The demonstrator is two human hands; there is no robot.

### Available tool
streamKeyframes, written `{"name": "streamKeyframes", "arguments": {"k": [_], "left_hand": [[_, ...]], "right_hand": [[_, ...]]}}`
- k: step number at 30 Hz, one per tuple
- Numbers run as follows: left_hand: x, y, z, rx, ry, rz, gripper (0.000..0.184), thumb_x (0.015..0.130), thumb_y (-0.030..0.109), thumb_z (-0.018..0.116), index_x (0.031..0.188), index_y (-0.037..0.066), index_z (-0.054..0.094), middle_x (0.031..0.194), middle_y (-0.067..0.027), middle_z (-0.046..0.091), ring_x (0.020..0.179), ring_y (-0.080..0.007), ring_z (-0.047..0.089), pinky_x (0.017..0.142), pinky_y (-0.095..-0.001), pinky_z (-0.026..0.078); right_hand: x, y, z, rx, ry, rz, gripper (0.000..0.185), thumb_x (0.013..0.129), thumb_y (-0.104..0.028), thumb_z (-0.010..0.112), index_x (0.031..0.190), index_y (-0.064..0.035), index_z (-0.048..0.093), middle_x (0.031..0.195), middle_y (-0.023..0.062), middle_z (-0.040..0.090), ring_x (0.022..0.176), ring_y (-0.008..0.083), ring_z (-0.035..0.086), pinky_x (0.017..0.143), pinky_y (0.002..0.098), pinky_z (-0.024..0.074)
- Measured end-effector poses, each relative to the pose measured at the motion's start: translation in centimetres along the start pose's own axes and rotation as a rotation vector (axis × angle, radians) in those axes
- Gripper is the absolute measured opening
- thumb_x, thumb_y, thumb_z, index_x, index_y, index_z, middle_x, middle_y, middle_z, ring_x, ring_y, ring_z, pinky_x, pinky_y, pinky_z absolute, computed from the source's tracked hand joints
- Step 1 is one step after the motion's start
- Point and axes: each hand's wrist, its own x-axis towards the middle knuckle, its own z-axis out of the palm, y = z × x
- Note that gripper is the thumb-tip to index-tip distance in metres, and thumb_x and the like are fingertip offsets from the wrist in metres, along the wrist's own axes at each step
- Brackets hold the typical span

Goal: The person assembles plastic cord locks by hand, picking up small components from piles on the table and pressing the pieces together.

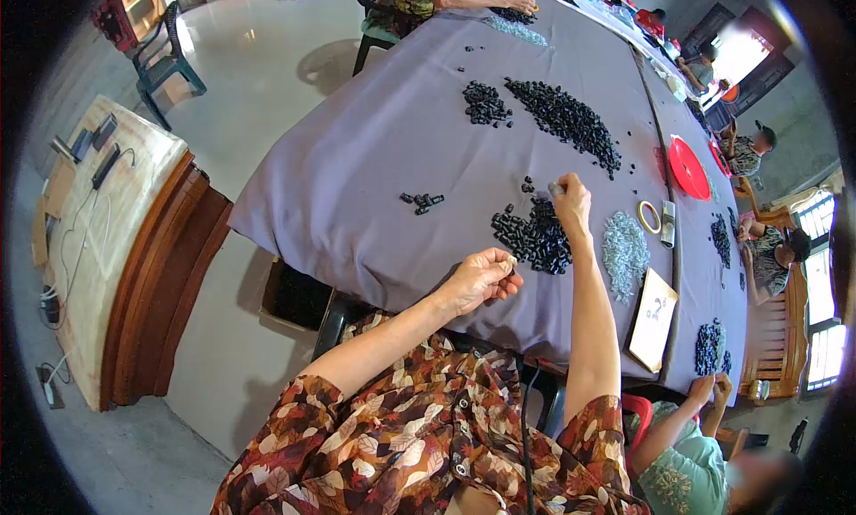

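Note:
My left hand [481, 281] is closed in a pinch above the near edge of the cloth-covered table. Whatever lies between its fingertips is too small to make out. My right hand [573, 203] reaches further forward, its fingers pinched together at the upper right of a pile of small black pieces [533, 238]. Something greyish [556, 189] shows at its fingertips; I cannot tell what it is. To the right of my right forearm lies a heap of small clear pieces [625, 252]. A few black pieces [422, 202] sit apart, beyond my left hand.
A larger black pile [571, 123] and a smaller one [486, 103] lie further off. On the right are a tape roll [649, 216], a can-like cylinder [668, 224], a numbered card [654, 321] and a red plate [689, 168]. Other people sit around the table [357, 140].

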Motion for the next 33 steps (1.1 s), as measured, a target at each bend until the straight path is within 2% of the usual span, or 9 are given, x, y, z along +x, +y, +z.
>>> {"name": "streamKeyframes", "arguments": {"k": [3,6,8,10,11,15,19,28,33], "left_hand": [[-0.5,0.6,0.9,-0.011,0.029,-0.008,0.014,0.09,0.013,0.051,0.1,0.004,0.053,0.09,-0.0137,0.062,0.076,-0.0181,0.062,0.066,-0.0276,0.052],[-0.4,0.9,1.6,0.025,0.052,-0.025,0.017,0.09,0.014,0.051,0.101,0.001,0.054,0.091,-0.0162,0.062,0.078,-0.0206,0.063,0.068,-0.0293,0.053],[-0.4,0.8,1.6,0.018,0.088,-0.007,0.016,0.089,0.015,0.053,0.098,0.002,0.056,0.089,-0.014,0.062,0.073,-0.0182,0.062,0.062,-0.0271,0.053],[-0.1,0.5,1.2,0.032,0.109,0.001,0.016,0.089,0.016,0.053,0.098,0.003,0.056,0.087,-0.0123,0.062,0.07,-0.0161,0.062,0.06,-0.0257,0.052],[0.0,0.5,1.3,0.048,0.138,-0.021,0.013,0.089,0.017,0.054,0.095,0.006,0.057,0.081,-0.0064,0.061,0.061,-0.0106,0.056,0.053,-0.0217,0.047],[0.1,0.3,2.6,0.063,0.153,-0.027,0.01,0.089,0.016,0.054,0.088,0.007,0.056,0.071,0.0004,0.054,0.054,-0.0053,0.046,0.048,-0.018,0.038],[1.0,-1.1,2.5,0.037,0.109,0.015,0.009,0.089,0.013,0.052,0.088,0.004,0.055,0.072,0.0003,0.054,0.058,-0.0046,0.047,0.052,-0.0176,0.04],[0.6,-0.9,2.8,0.203,0.069,-0.021,0.014,0.088,0.005,0.051,0.101,0.001,0.057,0.077,-0.0031,0.06,0.062,-0.008,0.056,0.058,-0.0196,0.051],[0.3,-0.6,3.2,0.294,0.061,-0.048,0.012,0.087,0.005,0.053,0.098,-0.001,0.056,0.077,-0.0046,0.06,0.062,-0.0094,0.058,0.057,-0.0219,0.052]], "right_hand": [[-2.4,-3.8,-3.4,0.243,0.021,0.092,0.016,0.074,-0.013,0.065,0.081,-0.0012,0.058,0.072,0.0137,0.062,0.065,0.0242,0.059,0.062,0.0331,0.046],[-6.6,-4.2,-4.5,0.54,-0.072,0.14,0.019,0.076,-0.014,0.068,0.082,-0.0002,0.057,0.068,0.0049,0.059,0.061,0.0109,0.052,0.057,0.0254,0.0431],[-10.2,-6.6,-6.9,0.69,-0.158,0.244,0.019,0.078,-0.015,0.067,0.083,0.0003,0.057,0.068,-0.0007,0.057,0.06,0.005,0.049,0.054,0.0212,0.0407],[-13.4,-6.3,-6.9,0.837,-0.184,0.299,0.01,0.082,-0.009,0.062,0.083,-0.0008,0.056,0.069,0.0002,0.056,0.058,0.0051,0.048,0.052,0.0195,0.0404],[-14.8,-6.2,-7.1,0.894,-0.193,0.344,0.009,0.083,-0.008,0.061,0.084,-0.001,0.055,0.069,0.0007,0.057,0.057,0.0055,0.049,0.052,0.0197,0.0411],[-18.1,-6.4,-7.1,1.032,-0.158,0.415,0.006,0.084,-0.006,0.058,0.087,-0.0009,0.055,0.071,0.0023,0.059,0.058,0.0066,0.053,0.053,0.0202,0.0433],[-19.1,-6.5,-6.7,1.037,-0.149,0.444,0.007,0.084,-0.005,0.058,0.088,-0.0006,0.055,0.073,0.0038,0.061,0.059,0.0068,0.054,0.053,0.0204,0.0444],[-19.3,-6.2,-6.5,1.023,-0.127,0.423,0.006,0.083,-0.004,0.058,0.087,-0.0011,0.055,0.073,0.0014,0.06,0.057,0.005,0.052,0.051,0.0194,0.0431],[-19.5,-5.6,-6.3,1.031,-0.079,0.452,0.005,0.082,-0.004,0.059,0.086,-0.0019,0.057,0.073,0.0006,0.06,0.057,0.0044,0.051,0.051,0.0187,0.0423]]}}
